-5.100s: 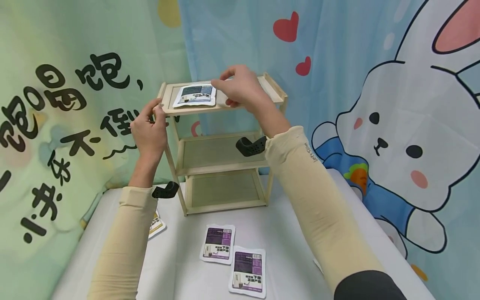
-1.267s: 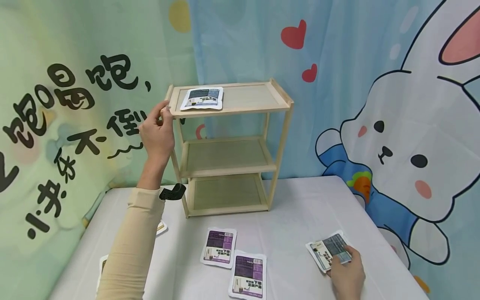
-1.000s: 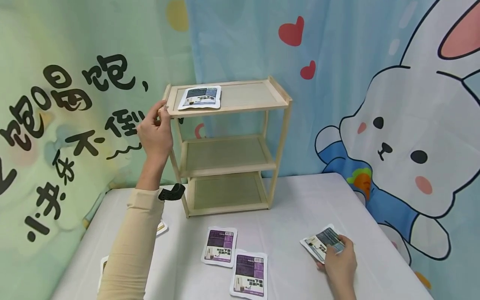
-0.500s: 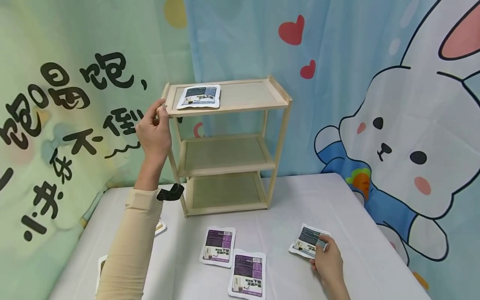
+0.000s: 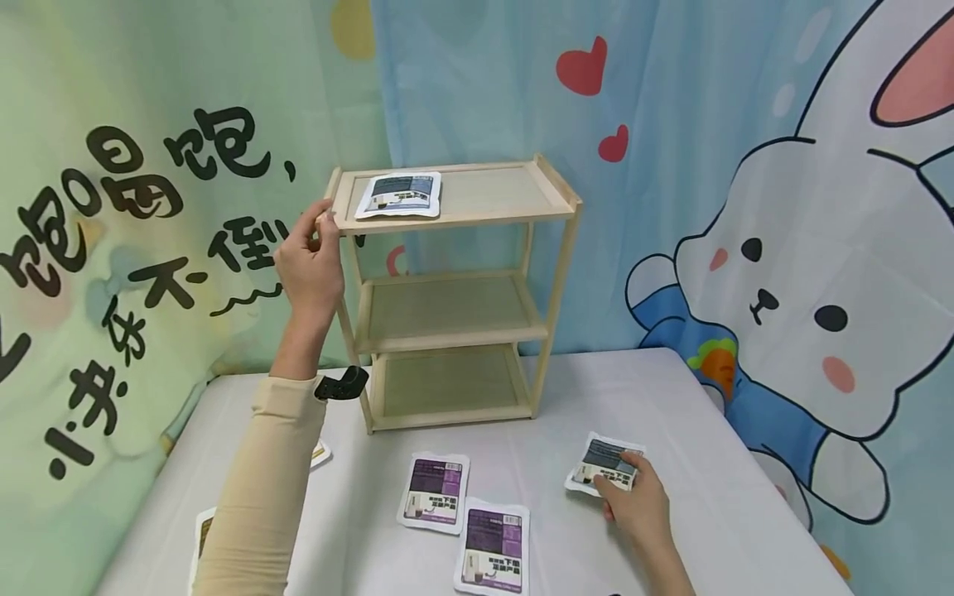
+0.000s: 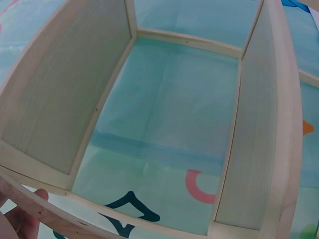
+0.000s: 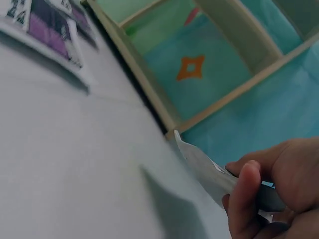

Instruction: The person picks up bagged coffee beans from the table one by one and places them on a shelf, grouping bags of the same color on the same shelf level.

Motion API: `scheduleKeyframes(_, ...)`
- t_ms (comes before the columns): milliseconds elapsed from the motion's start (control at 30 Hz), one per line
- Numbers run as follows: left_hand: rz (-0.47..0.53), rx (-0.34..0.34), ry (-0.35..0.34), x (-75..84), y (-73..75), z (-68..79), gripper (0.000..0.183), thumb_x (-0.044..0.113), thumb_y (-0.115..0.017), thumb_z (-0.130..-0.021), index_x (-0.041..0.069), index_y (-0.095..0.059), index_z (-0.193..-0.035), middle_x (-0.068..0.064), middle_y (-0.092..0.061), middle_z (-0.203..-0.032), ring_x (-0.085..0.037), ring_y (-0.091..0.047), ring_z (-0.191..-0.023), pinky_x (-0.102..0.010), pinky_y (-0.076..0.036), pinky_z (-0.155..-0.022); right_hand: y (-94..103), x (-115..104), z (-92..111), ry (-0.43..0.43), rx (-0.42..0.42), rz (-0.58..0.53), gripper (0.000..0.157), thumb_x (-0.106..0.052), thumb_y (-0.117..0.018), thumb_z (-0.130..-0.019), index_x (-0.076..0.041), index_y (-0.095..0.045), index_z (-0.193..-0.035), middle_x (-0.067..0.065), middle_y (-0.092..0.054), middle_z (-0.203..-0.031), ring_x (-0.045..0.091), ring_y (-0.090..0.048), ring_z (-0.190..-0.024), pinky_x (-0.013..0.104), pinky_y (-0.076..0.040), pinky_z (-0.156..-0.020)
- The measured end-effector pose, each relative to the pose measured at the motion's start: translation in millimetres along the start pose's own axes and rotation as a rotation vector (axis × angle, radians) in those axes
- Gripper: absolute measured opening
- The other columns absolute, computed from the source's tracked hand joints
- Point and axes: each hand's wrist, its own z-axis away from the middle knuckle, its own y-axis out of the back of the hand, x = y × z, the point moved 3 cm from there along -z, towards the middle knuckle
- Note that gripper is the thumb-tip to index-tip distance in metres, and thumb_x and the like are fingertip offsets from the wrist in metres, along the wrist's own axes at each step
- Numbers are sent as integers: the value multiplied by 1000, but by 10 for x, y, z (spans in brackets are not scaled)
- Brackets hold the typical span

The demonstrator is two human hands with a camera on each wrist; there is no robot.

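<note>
A three-tier wooden shelf rack (image 5: 450, 338) stands at the back of the white table. My left hand (image 5: 311, 265) holds the front left corner of its top tier; some of its fingers (image 6: 30, 219) show by the wood in the left wrist view. On that tier's left end lies a flat white packet with a blue-grey label (image 5: 400, 195). Right of the rack's front, my right hand (image 5: 637, 505) pinches a similar packet with a dark grey-blue label (image 5: 607, 455). In the right wrist view this packet (image 7: 204, 167) is tilted above the table, with a shadow below it.
Two purple-labelled packets (image 5: 435, 492) lie before the rack, their corners close together. A yellow-edged packet (image 5: 319, 454) and another packet (image 5: 201, 530) are partly hidden behind the left sleeve (image 5: 257, 480). Printed curtains (image 5: 477, 91) hang close behind the rack.
My right hand went from the top tier down to the table's right side, where it now holds a packet. Lately it has carried that packet leftward. The left hand stays on the corner.
</note>
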Motion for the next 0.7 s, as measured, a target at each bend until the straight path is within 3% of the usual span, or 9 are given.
scheduleKeyframes(200,4,-7,13,-7,-17,-9,33,26,-51,-97,12,-72,-118,-9,-69,-92,-10,-39,-48,-19,-27,-45,20,-354,-16,106,-49,-9,63,-9,-65,-88,5,-34,-142,16,-61,-86,15,-56,-53,24,-46,-47)
scheduleKeyframes(367,11,-13,0,6,-31,-18,32,25,-52,-97,11,-71,-118,-9,-68,-90,-8,-41,-49,-19,-29,-46,5,-644,20,148,-65,-45,61,-8,-63,-89,0,-35,-142,21,-58,-99,17,-56,-56,25,-47,-49)
scheduleKeyframes(700,5,-2,-6,-8,-4,9,32,25,-52,-97,10,-72,-118,-9,-70,-89,-6,-42,-49,-18,-29,-45,4,-1045,120,231,-87,-81,53,-12,-64,-92,-7,-43,-140,19,-58,-98,20,-55,-51,26,-47,-47)
